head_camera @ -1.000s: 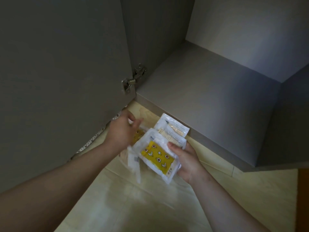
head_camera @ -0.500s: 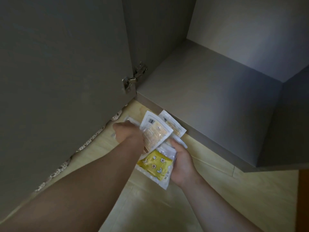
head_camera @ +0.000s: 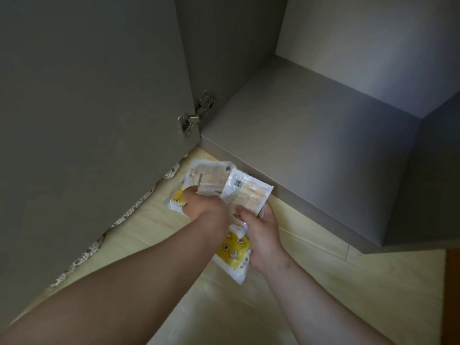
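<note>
Both my hands hold a fan of small plastic-wrapped packets just below the front edge of an open grey cabinet. My left hand (head_camera: 204,204) grips a pale packet with beige contents (head_camera: 209,176) and a yellow-printed one under it (head_camera: 177,199). My right hand (head_camera: 261,229) holds a second pale packet (head_camera: 246,192) under its thumb, and a yellow packet with small pictures (head_camera: 234,252) lies in its palm. Parts of the packets are hidden behind my hands.
The cabinet's bare shelf (head_camera: 311,125) lies ahead at the upper right. Its open door (head_camera: 87,120) stands at the left on a metal hinge (head_camera: 195,114). Below is a pale tiled floor (head_camera: 336,282), with a patterned mat edge (head_camera: 119,217) along the door.
My left hand has drawn the upper pale packet off to the left, spreading the stack. The packets in my right hand have shifted slightly. The cabinet is unchanged.
</note>
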Motion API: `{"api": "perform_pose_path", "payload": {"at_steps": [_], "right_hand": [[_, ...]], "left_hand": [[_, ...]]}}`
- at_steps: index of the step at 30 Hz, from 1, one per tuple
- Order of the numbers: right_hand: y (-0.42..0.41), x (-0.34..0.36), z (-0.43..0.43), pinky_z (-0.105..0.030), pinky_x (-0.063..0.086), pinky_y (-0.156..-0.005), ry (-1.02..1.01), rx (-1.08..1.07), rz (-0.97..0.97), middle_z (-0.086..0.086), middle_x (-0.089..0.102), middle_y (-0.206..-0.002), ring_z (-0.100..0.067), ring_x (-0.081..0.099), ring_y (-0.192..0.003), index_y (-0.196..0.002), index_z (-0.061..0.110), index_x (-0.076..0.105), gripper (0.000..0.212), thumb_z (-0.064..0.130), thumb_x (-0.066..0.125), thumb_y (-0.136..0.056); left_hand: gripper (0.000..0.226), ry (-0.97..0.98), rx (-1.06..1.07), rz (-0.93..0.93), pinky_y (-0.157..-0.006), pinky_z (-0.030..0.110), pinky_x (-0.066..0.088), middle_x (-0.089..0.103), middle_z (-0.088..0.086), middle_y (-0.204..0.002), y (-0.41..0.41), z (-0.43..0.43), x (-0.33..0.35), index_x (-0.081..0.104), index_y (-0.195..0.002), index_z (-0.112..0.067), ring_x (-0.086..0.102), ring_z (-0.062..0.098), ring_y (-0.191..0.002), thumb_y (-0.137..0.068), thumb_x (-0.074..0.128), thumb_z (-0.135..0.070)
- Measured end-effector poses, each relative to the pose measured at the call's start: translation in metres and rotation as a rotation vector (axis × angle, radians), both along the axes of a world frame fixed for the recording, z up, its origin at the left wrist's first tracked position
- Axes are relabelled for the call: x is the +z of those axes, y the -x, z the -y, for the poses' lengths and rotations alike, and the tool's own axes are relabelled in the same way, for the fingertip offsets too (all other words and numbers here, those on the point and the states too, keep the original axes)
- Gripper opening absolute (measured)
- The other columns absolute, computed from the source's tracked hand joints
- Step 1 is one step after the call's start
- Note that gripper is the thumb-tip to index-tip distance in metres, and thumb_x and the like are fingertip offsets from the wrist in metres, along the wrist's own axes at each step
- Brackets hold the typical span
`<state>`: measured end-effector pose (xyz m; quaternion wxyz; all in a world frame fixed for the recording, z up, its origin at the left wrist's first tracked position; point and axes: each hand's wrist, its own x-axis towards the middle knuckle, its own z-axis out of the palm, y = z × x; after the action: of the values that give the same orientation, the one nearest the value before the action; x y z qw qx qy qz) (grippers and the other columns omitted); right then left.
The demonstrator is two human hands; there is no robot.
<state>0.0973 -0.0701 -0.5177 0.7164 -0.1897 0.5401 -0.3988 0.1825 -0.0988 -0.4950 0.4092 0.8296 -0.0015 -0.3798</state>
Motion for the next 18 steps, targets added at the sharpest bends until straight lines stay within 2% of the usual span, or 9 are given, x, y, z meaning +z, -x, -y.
{"api": "perform_pose_path", "payload": {"at_steps": [2,5,6,7,8,9,11,14,18], "right_hand": [[0.004,0.000,0.003,-0.046,0.055,-0.077,0.019,0.019,-0.037,-0.015,0.071,-0.098,-0.031,0.068,-0.084,-0.107,0.009,0.059,0.023,-0.003,0.057,-0.089],[0.012,-0.001,0.004,-0.040,0.056,-0.075,0.032,0.034,-0.104,-0.010,0.072,-0.094,-0.026,0.069,-0.081,-0.103,0.010,0.060,0.019,-0.002,0.057,-0.089],[0.015,-0.003,0.003,-0.040,0.056,-0.075,0.017,0.021,-0.125,-0.010,0.072,-0.095,-0.027,0.069,-0.081,-0.103,0.010,0.060,0.018,-0.002,0.058,-0.089],[0.018,-0.007,0.003,-0.040,0.056,-0.073,0.000,0.005,-0.133,-0.011,0.072,-0.095,-0.027,0.069,-0.080,-0.103,0.010,0.060,0.018,-0.001,0.058,-0.089],[0.021,-0.008,0.003,-0.037,0.058,-0.069,-0.018,-0.012,-0.138,-0.010,0.072,-0.093,-0.025,0.070,-0.076,-0.105,0.009,0.060,0.019,-0.001,0.059,-0.089],[0.023,-0.010,0.003,-0.034,0.058,-0.063,-0.033,-0.028,-0.142,-0.009,0.071,-0.091,-0.022,0.070,-0.072,-0.106,0.009,0.060,0.020,0.000,0.059,-0.089],[0.027,-0.011,0.002,-0.030,0.056,-0.054,-0.066,-0.050,-0.141,-0.009,0.071,-0.089,-0.019,0.070,-0.064,-0.107,0.010,0.060,0.019,0.002,0.060,-0.089],[0.033,-0.009,0.001,-0.030,0.055,-0.052,-0.093,-0.050,-0.142,-0.008,0.071,-0.087,-0.018,0.070,-0.061,-0.102,0.013,0.060,0.016,0.004,0.061,-0.089],[0.041,-0.005,0.003,-0.033,0.057,-0.060,-0.096,-0.055,-0.169,-0.009,0.073,-0.090,-0.023,0.071,-0.070,-0.103,0.014,0.061,0.016,0.006,0.063,-0.088]], "left_hand": [[0.030,0.053,-0.024,-0.089,-0.090,0.037,0.048,0.054,0.016,-0.125,-0.002,0.000,-0.006,0.052,-0.116,-0.018,0.058,0.032,-0.102,-0.091,0.044,-0.003],[0.016,0.108,-0.202,-0.184,-0.055,0.020,0.045,0.057,0.006,-0.082,-0.018,-0.009,-0.005,0.058,-0.095,-0.012,0.052,0.019,-0.066,-0.093,0.045,-0.005],[0.017,0.102,-0.297,-0.111,-0.049,0.016,0.043,0.055,0.006,-0.078,-0.026,-0.011,-0.006,0.059,-0.089,-0.013,0.050,0.018,-0.063,-0.094,0.045,-0.005],[0.017,0.058,-0.412,0.017,-0.053,0.017,0.046,0.058,0.008,-0.084,-0.036,-0.012,-0.009,0.060,-0.089,-0.014,0.054,0.021,-0.070,-0.095,0.045,-0.008],[0.018,-0.050,-0.535,0.196,-0.067,0.022,0.050,0.061,0.011,-0.099,-0.046,-0.012,-0.013,0.062,-0.096,-0.015,0.058,0.027,-0.085,-0.095,0.044,-0.013],[0.022,-0.174,-0.625,0.355,-0.084,0.031,0.048,0.057,0.014,-0.116,-0.055,-0.013,-0.018,0.061,-0.109,-0.017,0.055,0.032,-0.102,-0.095,0.044,-0.019],[0.044,-0.355,-0.653,0.456,-0.100,0.043,0.034,0.037,0.014,-0.138,-0.064,-0.012,-0.024,0.044,-0.132,-0.022,0.037,0.034,-0.125,-0.091,0.053,-0.034],[0.093,-0.460,-0.611,0.477,-0.102,0.050,0.031,0.022,0.014,-0.144,-0.060,-0.009,-0.027,0.017,-0.145,-0.018,0.024,0.033,-0.132,-0.076,0.068,-0.055],[0.092,-0.435,-0.579,0.423,-0.098,0.046,0.037,0.029,0.019,-0.139,-0.058,-0.003,-0.035,0.020,-0.141,-0.018,0.031,0.036,-0.127,-0.073,0.076,-0.043]]}}
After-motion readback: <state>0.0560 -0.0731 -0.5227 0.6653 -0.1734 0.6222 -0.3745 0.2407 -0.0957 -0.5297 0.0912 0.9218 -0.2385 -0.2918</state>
